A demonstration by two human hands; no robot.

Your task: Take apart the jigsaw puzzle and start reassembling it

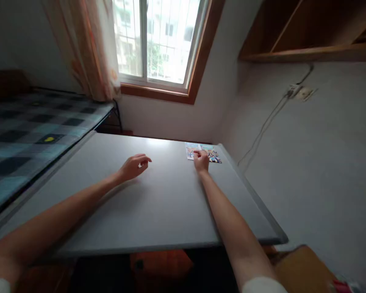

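Note:
My left hand hovers a little above the middle-left of the white table. Its fingers are loosely bent, thumb and forefinger are apart, and it holds nothing. Toward the back right corner, my right hand is over a colourful printed picture sheet that lies flat on the table. The fingers of this hand are curled together. Whether something small is pinched between them is too small to make out. The hand covers the middle of the sheet's front edge.
A bed with a checked cover is on the left, beside the table. Behind are a curtain and a barred window. At right, a cable hangs from a wall socket below a wooden shelf.

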